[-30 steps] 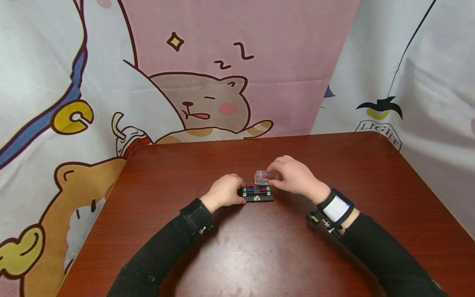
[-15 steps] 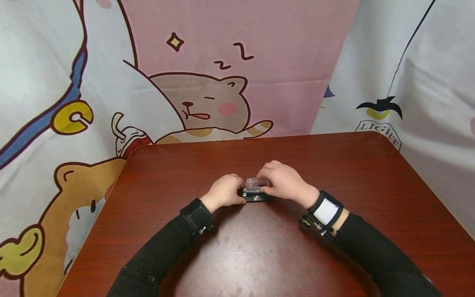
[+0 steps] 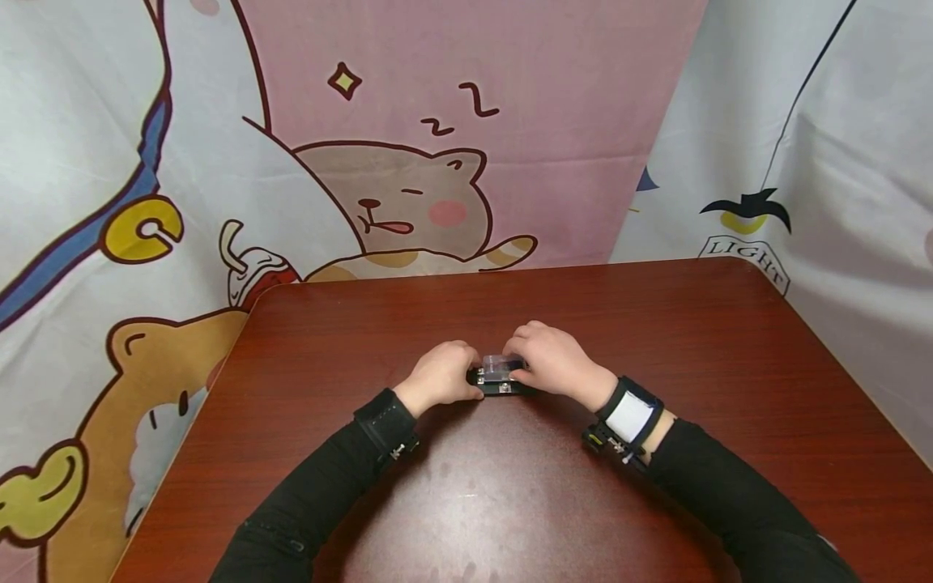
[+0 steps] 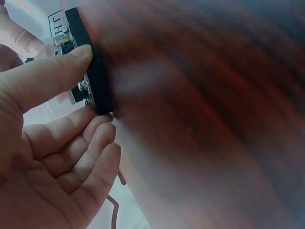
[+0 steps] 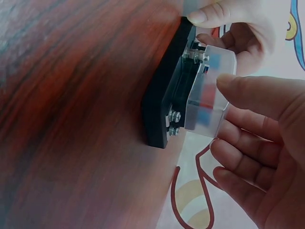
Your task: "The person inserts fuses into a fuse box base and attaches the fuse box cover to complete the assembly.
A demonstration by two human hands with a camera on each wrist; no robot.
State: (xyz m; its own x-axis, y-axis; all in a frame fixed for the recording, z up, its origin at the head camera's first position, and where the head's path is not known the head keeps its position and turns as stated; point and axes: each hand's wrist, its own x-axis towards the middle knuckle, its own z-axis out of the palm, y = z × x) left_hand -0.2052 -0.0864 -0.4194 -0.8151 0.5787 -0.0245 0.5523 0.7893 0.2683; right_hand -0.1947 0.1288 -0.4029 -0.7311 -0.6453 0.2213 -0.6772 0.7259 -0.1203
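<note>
A small black fuse block (image 5: 159, 107) with metal screw terminals sits on the table, and red and blue fuses show inside it in the right wrist view. My left hand (image 3: 440, 372) grips its left end, the thumb (image 4: 78, 57) pressed on the near side of the base. A clear plastic cover (image 5: 220, 107) is over the fuses, close down on the block. With thumb and fingers, my right hand (image 3: 557, 360) pinches this cover at its right end. In the head view the right hand hides the right end of the block.
The reddish-brown wooden table (image 3: 466, 494) extends around both hands. Behind it hangs a cloth backdrop (image 3: 568, 121) printed with cartoon animals. Both wrists carry black straps, and a white patch (image 3: 630, 417) shows on the right one.
My right hand has moved left and down, bringing the clear cover from above the fuse block down onto it. The left hand stays in place on the block.
</note>
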